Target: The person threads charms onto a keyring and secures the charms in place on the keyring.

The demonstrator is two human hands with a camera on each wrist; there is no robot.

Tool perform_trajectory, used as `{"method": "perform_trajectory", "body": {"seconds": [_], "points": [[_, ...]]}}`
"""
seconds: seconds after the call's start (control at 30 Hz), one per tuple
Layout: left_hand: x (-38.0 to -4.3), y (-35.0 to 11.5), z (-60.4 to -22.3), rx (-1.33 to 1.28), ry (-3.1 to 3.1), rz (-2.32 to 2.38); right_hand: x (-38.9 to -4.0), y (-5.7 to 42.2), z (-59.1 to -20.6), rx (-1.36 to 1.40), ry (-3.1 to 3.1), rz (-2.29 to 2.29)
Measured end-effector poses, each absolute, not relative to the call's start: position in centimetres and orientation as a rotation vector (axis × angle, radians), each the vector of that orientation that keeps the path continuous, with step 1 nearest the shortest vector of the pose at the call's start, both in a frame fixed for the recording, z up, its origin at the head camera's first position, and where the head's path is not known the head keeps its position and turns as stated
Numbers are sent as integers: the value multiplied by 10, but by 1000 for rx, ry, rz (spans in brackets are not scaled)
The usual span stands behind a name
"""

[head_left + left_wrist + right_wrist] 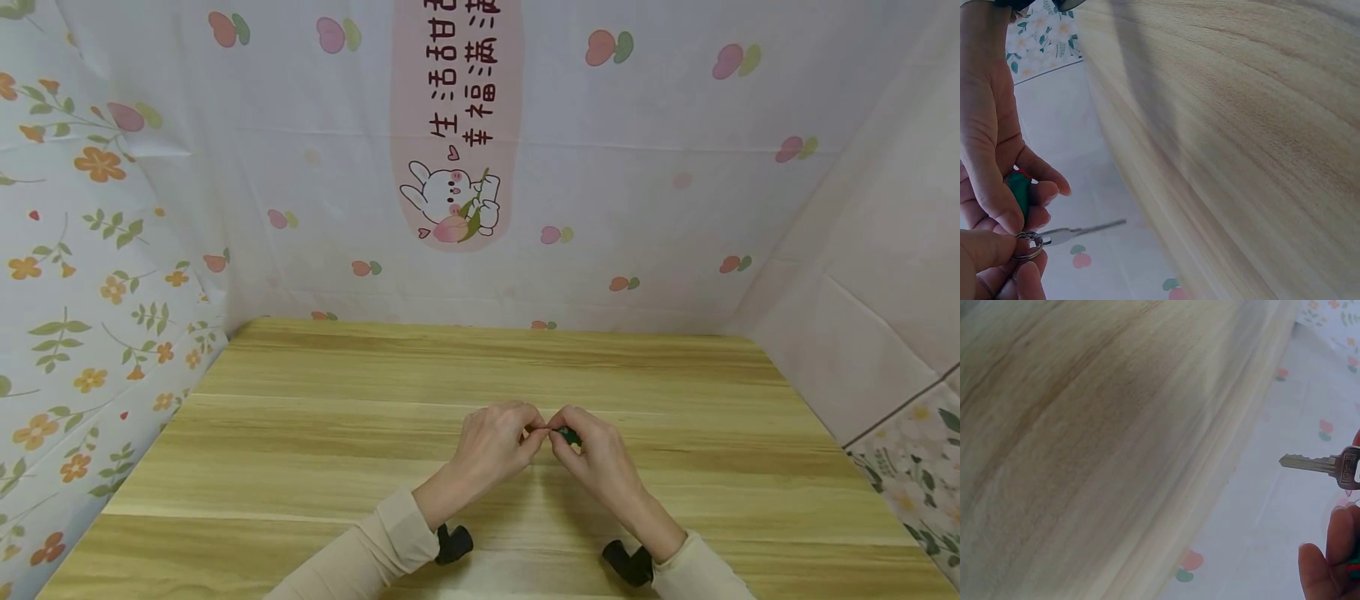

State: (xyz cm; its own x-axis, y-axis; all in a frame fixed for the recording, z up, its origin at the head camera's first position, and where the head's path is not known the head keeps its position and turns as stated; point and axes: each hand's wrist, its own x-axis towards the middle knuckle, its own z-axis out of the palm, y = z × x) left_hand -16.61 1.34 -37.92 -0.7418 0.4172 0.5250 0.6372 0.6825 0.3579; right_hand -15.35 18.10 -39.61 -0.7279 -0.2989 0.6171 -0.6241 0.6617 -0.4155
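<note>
Pinching left hand [495, 439]: thumb and finger grip the split key ring [1034, 255], at 9 o'clock of the other hand in the head view.
Right hand [597, 447]: grasping a green piece [1019, 192] with red trim, its thumb tip close to the ring.
Silver key [1313, 464]: at the ring, blade pointing to 9 o'clock in the right wrist view; I cannot tell whether it is fully threaded.
Wood-grain tabletop [360, 396]: below both hands, reaching toward 12 o'clock.
Key slip: should the ring twist in that narrow pinch, the key might drop.
Ring snap: uneven pressure could let the coils spring together and nip a fingertip.
</note>
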Motion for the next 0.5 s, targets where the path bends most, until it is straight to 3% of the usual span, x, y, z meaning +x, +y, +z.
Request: {"method": "perform_trajectory", "body": {"seconds": [0.5], "points": [[-167,13,-382,-840,-2377,-690,-153,179,-392,562,-2447,1056]]}}
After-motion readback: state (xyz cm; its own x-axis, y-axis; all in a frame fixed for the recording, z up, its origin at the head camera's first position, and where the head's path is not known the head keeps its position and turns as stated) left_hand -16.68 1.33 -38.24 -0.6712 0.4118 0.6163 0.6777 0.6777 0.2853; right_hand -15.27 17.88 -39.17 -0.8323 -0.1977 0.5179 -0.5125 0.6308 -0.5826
